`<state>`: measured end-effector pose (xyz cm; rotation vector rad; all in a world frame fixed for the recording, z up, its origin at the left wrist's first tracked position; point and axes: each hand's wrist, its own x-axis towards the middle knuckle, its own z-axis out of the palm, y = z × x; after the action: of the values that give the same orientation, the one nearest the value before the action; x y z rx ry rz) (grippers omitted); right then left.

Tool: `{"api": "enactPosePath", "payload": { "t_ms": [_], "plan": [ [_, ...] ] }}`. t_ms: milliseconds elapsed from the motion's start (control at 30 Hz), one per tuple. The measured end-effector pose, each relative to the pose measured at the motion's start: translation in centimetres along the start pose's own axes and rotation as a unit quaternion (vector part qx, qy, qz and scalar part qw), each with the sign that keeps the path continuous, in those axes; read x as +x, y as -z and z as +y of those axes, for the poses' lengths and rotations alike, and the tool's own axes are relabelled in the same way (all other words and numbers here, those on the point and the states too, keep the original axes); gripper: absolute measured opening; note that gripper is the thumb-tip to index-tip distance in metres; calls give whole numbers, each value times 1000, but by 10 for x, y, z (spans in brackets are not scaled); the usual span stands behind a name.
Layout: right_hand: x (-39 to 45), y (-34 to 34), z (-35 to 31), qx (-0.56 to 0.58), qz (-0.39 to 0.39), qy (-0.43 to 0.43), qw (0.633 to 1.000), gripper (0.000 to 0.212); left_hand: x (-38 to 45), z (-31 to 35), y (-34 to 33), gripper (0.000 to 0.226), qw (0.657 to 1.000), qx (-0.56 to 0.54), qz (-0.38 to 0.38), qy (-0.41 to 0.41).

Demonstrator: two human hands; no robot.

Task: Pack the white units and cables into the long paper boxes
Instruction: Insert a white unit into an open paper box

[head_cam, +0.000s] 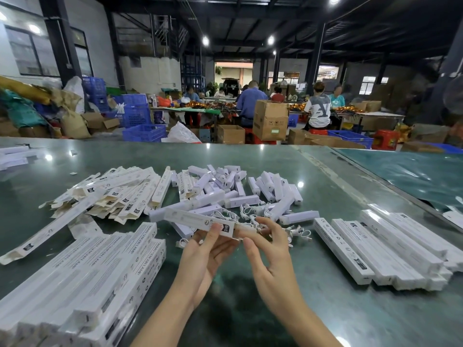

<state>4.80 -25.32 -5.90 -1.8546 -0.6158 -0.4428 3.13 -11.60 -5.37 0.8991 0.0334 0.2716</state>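
Just in front of the loose white units (250, 191), left hand (205, 251) grips a long paper box (200, 220) level while right hand (265, 249) pinches its open end, likely to close the flap.

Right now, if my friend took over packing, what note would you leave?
Left hand holds a long paper box near its open end. Right hand pinches that end's flap. White units and cables lie heaped behind on the green table. Empty folded boxes far left. Closed boxes are stacked at near left and at right. Left to do: close this box, then pack the remaining units.
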Motion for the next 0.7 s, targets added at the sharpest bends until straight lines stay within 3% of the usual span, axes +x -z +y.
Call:
{"api": "enactPosePath", "payload": {
  "t_ms": [200, 367, 433, 533, 600, 700],
  "plan": [
    [-1, -2, 9, -114, -64, 30, 991, 58, -5, -7, -8, 47, 998, 46, -32, 39],
    [0, 2, 9, -135, -111, 29, 984, 46, -4, -7, -8, 45, 998, 52, -17, 42],
    [5, 6, 6, -86, -62, 43, 993, 39, -3, -7, -7, 40, 998, 49, -11, 22],
    [14, 18, 11, -34, 92, 33, 995, 21, -1, -5, -4, 29, 997, 66, 35, -12],
    [21, 28, 26, -142, 105, -30, 984, 9, 1, -3, -1, 22, 996, 65, 63, -19],
    [22, 37, 53, -330, -8, -163, 930, 30, 2, -1, 4, 24, 995, 54, 80, -18]
  ]
}}
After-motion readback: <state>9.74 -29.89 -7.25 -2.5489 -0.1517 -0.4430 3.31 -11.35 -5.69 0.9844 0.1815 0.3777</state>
